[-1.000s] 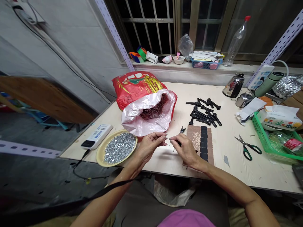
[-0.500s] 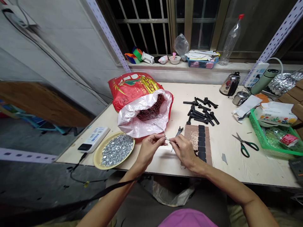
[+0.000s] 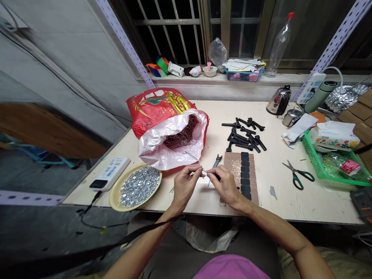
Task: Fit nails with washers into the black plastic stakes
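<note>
My left hand (image 3: 186, 185) is closed in a pinch on a thin metal rod (image 3: 204, 171). The rod's other end reaches the fingertips of my right hand (image 3: 226, 186), also pinched, where a small dark piece shows between thumb and finger. Just beyond my fingers lies a small wrench-like tool (image 3: 217, 160). To the left, a yellow dish (image 3: 113, 198) holds many small shiny metal pieces (image 3: 141, 186). Behind my left hand, a red and white sack (image 3: 151, 151) opens toward me, full of reddish-brown thin pieces (image 3: 183, 135). Beside my right hand is a brown cardboard sheet (image 3: 252, 170) with a column of black pads (image 3: 245, 170).
Black plastic parts (image 3: 242, 140) lie heaped behind the cardboard. Scissors (image 3: 297, 176) and a green basket (image 3: 308, 155) are to the right. A kettle (image 3: 279, 100) stands farther back. A white power bank-like box (image 3: 112, 172) with a cable sits near the left edge.
The whole view has shifted slightly, so most things appear a little farther left. Both hands stay together at the rod; the dark piece in my right fingers shows more clearly now.
</note>
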`<move>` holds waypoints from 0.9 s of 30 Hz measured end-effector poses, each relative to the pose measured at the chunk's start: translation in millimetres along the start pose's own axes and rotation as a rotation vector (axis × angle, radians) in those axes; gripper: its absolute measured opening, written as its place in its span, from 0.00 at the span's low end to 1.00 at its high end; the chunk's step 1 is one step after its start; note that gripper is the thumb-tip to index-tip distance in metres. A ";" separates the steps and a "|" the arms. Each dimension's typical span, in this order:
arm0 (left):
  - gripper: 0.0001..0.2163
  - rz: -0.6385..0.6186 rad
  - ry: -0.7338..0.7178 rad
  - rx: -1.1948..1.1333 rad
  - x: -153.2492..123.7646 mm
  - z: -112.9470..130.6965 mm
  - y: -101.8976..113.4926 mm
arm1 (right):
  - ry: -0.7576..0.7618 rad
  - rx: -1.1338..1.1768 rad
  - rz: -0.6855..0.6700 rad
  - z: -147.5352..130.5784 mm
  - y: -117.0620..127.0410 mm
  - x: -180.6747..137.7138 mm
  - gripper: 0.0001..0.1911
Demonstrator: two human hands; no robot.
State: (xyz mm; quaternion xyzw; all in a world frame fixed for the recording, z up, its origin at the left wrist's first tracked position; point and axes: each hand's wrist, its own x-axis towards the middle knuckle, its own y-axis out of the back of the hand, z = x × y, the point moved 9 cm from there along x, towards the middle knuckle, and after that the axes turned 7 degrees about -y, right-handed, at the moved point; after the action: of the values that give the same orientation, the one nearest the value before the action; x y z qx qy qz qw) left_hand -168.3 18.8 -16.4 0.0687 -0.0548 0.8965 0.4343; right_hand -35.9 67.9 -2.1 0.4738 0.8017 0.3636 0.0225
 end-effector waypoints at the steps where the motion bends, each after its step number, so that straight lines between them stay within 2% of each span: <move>1: 0.11 -0.008 -0.009 0.027 -0.6 -0.1 -0.6 | 0.003 -0.010 -0.005 1.8 -0.3 -0.8 0.08; 5: 0.14 -0.092 0.103 0.028 -3.4 -13.4 -9.0 | 0.009 -0.096 0.016 9.1 2.4 -4.5 0.09; 11: 0.17 -0.093 0.175 -0.088 -4.9 -21.7 -20.3 | -0.037 -0.056 0.088 15.6 18.7 -6.1 0.09; 14: 0.14 -0.126 0.138 -0.043 -5.0 -18.6 -25.9 | -0.045 -0.081 0.087 16.3 22.7 -8.0 0.08; 16: 0.13 -0.103 0.073 0.015 -4.7 -13.3 -25.5 | -0.053 -0.061 0.083 16.9 22.7 -8.8 0.09; 18: 0.12 -0.050 0.024 0.040 -5.2 -9.9 -24.4 | -0.092 0.030 0.096 20.0 22.4 -8.1 0.08; 23: 0.12 0.033 0.045 -0.053 -8.0 -19.6 -30.2 | -0.283 0.339 0.110 36.3 12.9 -2.7 0.06; 27: 0.10 0.096 -0.050 0.036 -6.9 -16.2 -27.2 | -0.333 0.391 0.111 43.7 10.7 -0.7 0.07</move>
State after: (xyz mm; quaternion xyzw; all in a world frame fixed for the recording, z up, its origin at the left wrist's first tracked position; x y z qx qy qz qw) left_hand -143.9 32.8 -32.5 0.0958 -0.0529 0.9152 0.3878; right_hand -10.9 94.9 -28.0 0.5657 0.8149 0.1191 0.0423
